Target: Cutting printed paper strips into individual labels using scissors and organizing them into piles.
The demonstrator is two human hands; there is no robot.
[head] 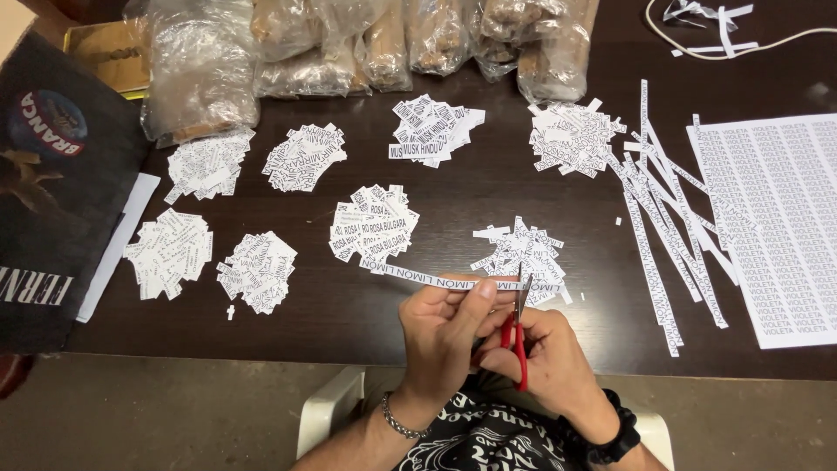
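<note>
- Head view: the left hand (445, 327) pinches a printed paper strip (427, 277) just above the table (349, 323) edge, while the right hand (545, 353) grips red scissors (518, 336), blades at the strip's right end.
- Thin, limp and easily torn, the strip probably handles best pinched close to the blades.
- Piles of cut labels (375, 222) lie beyond.
</note>
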